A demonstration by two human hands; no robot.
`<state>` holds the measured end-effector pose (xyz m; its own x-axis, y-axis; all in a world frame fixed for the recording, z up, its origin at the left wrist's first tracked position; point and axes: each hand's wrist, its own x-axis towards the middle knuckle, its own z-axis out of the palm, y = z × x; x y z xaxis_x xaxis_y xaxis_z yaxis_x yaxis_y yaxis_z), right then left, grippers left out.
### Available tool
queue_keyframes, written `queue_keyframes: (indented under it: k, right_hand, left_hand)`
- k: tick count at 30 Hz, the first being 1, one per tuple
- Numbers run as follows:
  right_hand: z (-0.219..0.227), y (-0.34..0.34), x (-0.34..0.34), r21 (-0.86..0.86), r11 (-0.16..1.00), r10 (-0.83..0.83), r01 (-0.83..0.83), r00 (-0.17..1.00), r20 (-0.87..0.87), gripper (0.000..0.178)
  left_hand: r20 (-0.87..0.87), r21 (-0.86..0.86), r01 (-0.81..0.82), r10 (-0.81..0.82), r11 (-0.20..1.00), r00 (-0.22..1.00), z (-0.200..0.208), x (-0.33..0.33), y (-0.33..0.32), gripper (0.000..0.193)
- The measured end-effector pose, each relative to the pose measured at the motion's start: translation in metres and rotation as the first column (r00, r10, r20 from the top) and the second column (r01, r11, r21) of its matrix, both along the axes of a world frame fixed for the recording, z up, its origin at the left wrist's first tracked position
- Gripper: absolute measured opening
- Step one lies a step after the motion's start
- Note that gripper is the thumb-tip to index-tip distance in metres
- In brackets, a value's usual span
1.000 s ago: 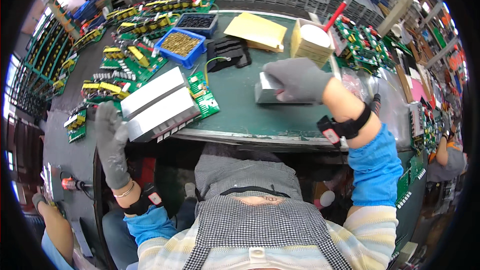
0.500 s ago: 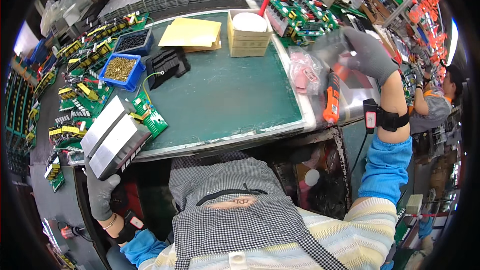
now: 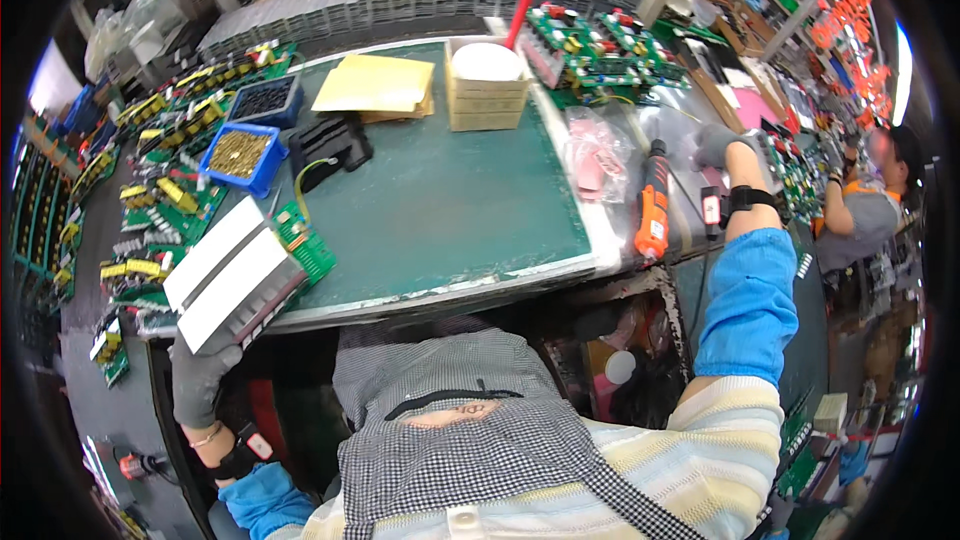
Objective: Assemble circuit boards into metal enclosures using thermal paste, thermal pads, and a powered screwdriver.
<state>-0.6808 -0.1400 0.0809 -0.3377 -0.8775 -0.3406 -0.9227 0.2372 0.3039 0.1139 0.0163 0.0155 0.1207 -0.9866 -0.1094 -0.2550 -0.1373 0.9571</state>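
Observation:
Wearing a grey glove, my left hand (image 3: pixel 203 376) grips the near corner of a circuit board assembly at the table's front left edge. Two silvery metal heat sinks (image 3: pixel 232 275) lie side by side on it, and a green board (image 3: pixel 305 245) with a yellow-green wire sticks out beyond them. My right hand (image 3: pixel 724 145), also gloved in grey, is reaching out over the plastic-covered surface at the right. Its fingers are mostly hidden, so what it holds, if anything, does not show. Left of it lies an orange and black power screwdriver (image 3: pixel 653 210).
A blue bin of brass-coloured screws (image 3: pixel 239 153) and one of black parts (image 3: pixel 266 100) stand at the left. Yellow envelopes (image 3: pixel 372 85) and a wooden box (image 3: pixel 487 100) sit farther back. Green circuit boards (image 3: pixel 600 50) lie at the back right. Another person (image 3: pixel 870 195) works far right.
My right hand, blurred before beyond the screwdriver, has moved lower and slightly left. The metal assembly stays in my left hand, tilted slightly differently. The whole view has shifted a little.

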Motion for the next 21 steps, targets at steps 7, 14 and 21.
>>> queue_keyframes:
  k: [7,14,21]
  right_hand:
    - [0.036,0.014,0.072,-0.263,0.962,-0.061,0.07,0.997,0.042,0.087]
    - [0.05,0.049,0.226,-0.618,0.761,0.517,-0.195,0.758,0.398,0.064]
    - [0.037,0.05,0.252,-0.669,0.686,0.683,-0.286,0.568,0.458,0.06]
  left_hand:
    - [-0.118,0.081,0.103,-0.093,0.991,0.989,0.006,-0.053,-0.009,0.067]
    - [-0.113,0.04,0.118,-0.113,0.992,0.987,0.012,-0.098,-0.016,0.081]
    - [-0.065,-0.006,0.224,-0.224,0.975,0.972,0.004,-0.129,-0.024,0.092]
